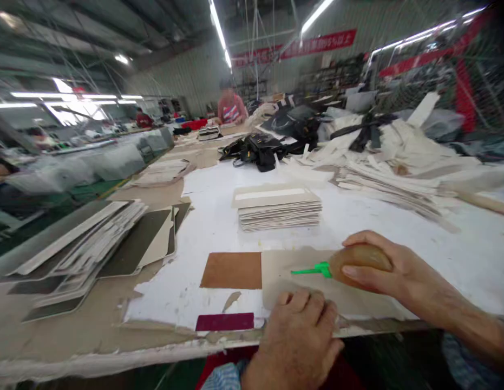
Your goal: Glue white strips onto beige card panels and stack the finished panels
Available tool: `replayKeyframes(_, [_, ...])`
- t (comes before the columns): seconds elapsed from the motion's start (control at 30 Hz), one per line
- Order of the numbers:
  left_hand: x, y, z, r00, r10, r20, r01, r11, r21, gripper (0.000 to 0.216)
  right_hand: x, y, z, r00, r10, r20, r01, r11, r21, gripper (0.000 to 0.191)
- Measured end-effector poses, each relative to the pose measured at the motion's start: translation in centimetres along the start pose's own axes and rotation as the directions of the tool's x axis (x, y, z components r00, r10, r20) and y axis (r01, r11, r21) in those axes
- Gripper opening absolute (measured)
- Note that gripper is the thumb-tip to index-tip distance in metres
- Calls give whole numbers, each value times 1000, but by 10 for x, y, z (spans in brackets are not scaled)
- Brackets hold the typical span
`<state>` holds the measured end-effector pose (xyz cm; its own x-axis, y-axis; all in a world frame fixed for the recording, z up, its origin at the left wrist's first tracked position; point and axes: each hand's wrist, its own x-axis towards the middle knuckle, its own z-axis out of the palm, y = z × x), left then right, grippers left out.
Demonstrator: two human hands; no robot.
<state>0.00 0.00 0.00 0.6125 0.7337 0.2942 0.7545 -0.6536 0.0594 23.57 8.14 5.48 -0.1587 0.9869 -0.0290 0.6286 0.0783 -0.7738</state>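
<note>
while the left hand pressed its curled fingers flat on the beige panel, the right hand wrapped tightly around an amber glue bottle whose green nozzle touched that panel.

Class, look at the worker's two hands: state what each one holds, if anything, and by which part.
The right hand grips a squeeze bottle around its rounded body, green nozzle free. The left hand holds nothing; it presses flat on the pale card piece.
</note>
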Motion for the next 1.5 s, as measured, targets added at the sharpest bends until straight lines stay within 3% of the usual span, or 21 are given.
replayKeyframes(0.3, [0, -2, 0, 1000, 17, 5, -17, 1000, -8, 42, 10, -42, 13, 996, -77, 34, 80, 991, -107, 47])
replayKeyframes(0.6, [-1, -2, 0, 1000, 19, -5, -19, 1000, -9, 40, 14, -45, 20, 974, -197, 113, 213, 964, -156, 45])
replayKeyframes(0.9, [-1, -1, 2, 1000, 16, 0, -16, 1000, -14, 41, 25, -44, 15, 972, -229, 58, 235, 927, -293, 45])
replayKeyframes(1.23, [-1, -3, 1, 1000, 12, 14, -12, 1000, -21, 44, 23, -49, 19, 978, -186, 90, 204, 944, -260, 46])
replayKeyframes(1.5, [-1, -2, 0, 1000, 12, 12, -12, 1000, -18, 42, 21, -52, 21, 949, -265, 171, 299, 927, -227, 41])
